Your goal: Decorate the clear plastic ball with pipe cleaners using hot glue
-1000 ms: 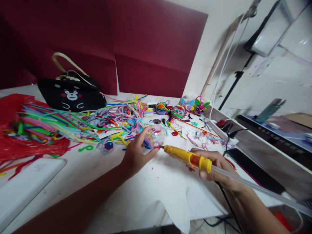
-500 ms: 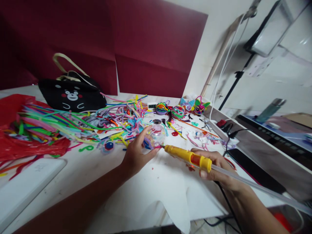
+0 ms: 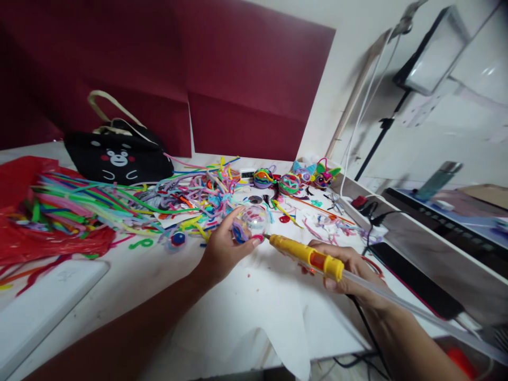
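My left hand (image 3: 222, 248) is closed around a small clear plastic ball (image 3: 254, 221) with a bit of coloured pipe cleaner on its near side. My right hand (image 3: 349, 272) grips a yellow glue gun (image 3: 305, 255) with an orange band and a long clear glue stick (image 3: 400, 304) sticking out behind. The gun's tip touches the lower right of the ball. Both hands hover just above the white table (image 3: 254, 296).
A heap of coloured pipe cleaners (image 3: 119, 203) spreads over a red bag (image 3: 24, 233) at the left. A black bear-face bag (image 3: 117, 156) stands behind. Three finished decorated balls (image 3: 291, 182) lie at the back. A black phone (image 3: 413, 280) and cables lie right.
The ball and my left hand have risen slightly and turned a little. The glue gun stays at the ball, barely shifted.
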Demonstrator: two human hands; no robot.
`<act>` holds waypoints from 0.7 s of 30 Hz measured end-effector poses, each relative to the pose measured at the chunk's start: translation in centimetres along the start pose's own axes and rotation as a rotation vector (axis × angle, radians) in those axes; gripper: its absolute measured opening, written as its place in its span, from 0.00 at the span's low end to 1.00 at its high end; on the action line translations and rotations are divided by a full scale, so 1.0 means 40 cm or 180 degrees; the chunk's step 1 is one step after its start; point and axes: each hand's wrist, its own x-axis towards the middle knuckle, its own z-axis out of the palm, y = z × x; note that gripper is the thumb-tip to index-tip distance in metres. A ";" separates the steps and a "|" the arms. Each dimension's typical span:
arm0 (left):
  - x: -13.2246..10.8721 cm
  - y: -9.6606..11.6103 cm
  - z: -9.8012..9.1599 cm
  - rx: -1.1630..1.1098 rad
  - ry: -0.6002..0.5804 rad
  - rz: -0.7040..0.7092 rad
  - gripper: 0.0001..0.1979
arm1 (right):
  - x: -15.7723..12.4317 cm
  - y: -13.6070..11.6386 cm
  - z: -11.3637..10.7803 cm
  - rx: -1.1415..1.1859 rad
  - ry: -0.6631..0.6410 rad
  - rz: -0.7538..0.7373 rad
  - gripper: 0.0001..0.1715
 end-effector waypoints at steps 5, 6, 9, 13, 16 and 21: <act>-0.002 0.013 0.003 -0.0204 0.0077 -0.0274 0.40 | 0.003 -0.007 0.008 0.0024 0.0027 -0.0078 0.21; -0.002 0.014 0.003 -0.0236 0.0099 -0.0330 0.39 | 0.002 -0.008 0.010 0.0024 0.0028 -0.0093 0.21; -0.003 0.016 0.004 -0.0397 0.0122 -0.0496 0.39 | -0.001 -0.007 0.011 0.0033 -0.0025 -0.0119 0.20; -0.002 0.021 0.004 -0.0745 0.0090 -0.0674 0.38 | -0.010 -0.003 0.012 -0.0080 -0.0185 -0.0067 0.20; -0.001 0.029 0.003 -0.1011 -0.0007 -0.0821 0.36 | -0.016 -0.011 0.013 -0.0270 -0.0277 -0.0088 0.19; 0.006 0.036 -0.002 -0.1269 0.0017 -0.0905 0.29 | -0.022 -0.028 0.021 -0.0913 -0.0298 -0.0199 0.19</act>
